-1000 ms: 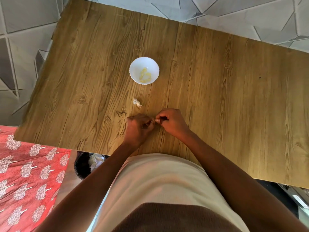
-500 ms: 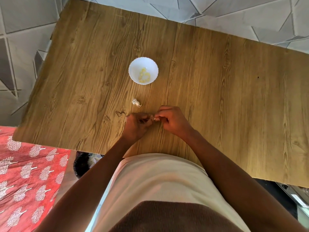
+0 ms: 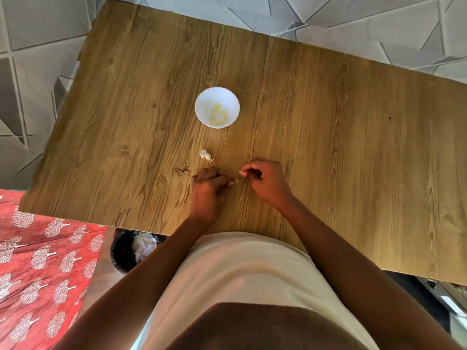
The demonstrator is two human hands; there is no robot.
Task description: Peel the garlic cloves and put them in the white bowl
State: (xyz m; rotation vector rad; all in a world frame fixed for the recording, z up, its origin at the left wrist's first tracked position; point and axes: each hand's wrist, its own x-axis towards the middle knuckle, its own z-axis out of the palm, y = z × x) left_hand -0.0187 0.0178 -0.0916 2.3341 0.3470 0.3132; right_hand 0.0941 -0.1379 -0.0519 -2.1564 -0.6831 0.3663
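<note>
Head view, the only one, looks down on a wooden table (image 3: 328, 152) with the person's body at six o'clock. Both hands rest near the table's near edge, just apart from each other. The left hand (image 3: 207, 192) has its fingers curled, the fingertips pinching a small pale garlic clove (image 3: 236, 181) that sticks out toward three o'clock. The right hand (image 3: 265, 181), at three o'clock of the left, is also curled, thumb and forefinger pressed together; whether a scrap of skin sits between them is too small to tell. At about eleven o'clock from the hands, near them, a white unpeeled clove or scrap of husk (image 3: 206, 155) lies on the wood. Farther out at twelve o'clock stands the white bowl (image 3: 202, 107), upright, with several yellowish peeled cloves (image 3: 218, 115) in its bottom. Below the table edge at seven o'clock a dark bin (image 3: 121, 253) holds crumpled paper, and a red patterned cloth (image 3: 38, 261) lies at eight o'clock.
</note>
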